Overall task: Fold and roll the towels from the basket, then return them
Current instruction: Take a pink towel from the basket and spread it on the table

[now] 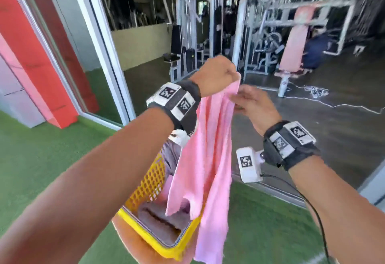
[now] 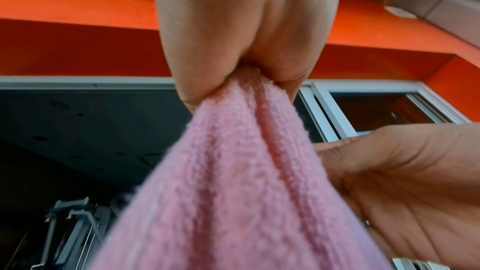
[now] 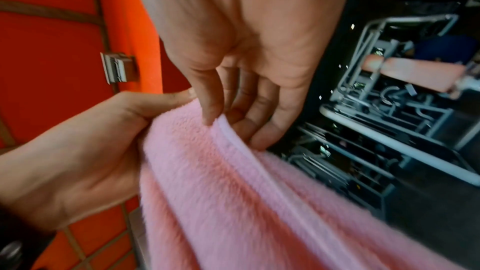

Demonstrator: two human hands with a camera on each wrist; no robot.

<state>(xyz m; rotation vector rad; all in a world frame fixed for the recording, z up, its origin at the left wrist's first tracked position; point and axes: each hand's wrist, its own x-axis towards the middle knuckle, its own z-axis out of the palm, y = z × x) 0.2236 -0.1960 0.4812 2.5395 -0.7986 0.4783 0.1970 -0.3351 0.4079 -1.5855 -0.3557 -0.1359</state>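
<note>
A pink towel [image 1: 205,155] hangs lengthwise over a yellow perforated basket [image 1: 145,182] on the green turf. My left hand [image 1: 227,74] is raised and grips the towel's top end in a fist; the left wrist view shows the cloth [image 2: 233,192] bunched out of that fist [image 2: 233,77]. My right hand [image 1: 237,99] is just right of it and a little lower. It pinches the towel's hemmed edge [image 3: 233,182], thumb in front and fingers [image 3: 254,128] behind. Folded mauve towels [image 1: 160,220] lie in the basket, and the towel's lower end covers its right side.
Behind the basket stands a sliding glass door frame [image 1: 116,65], with a red column [image 1: 41,55] to the left. Gym machines [image 1: 270,34] and a pink bench [image 1: 295,40] fill the dark room beyond. A white cable [image 1: 333,105] trails across its floor. Green turf [image 1: 41,159] surrounds me.
</note>
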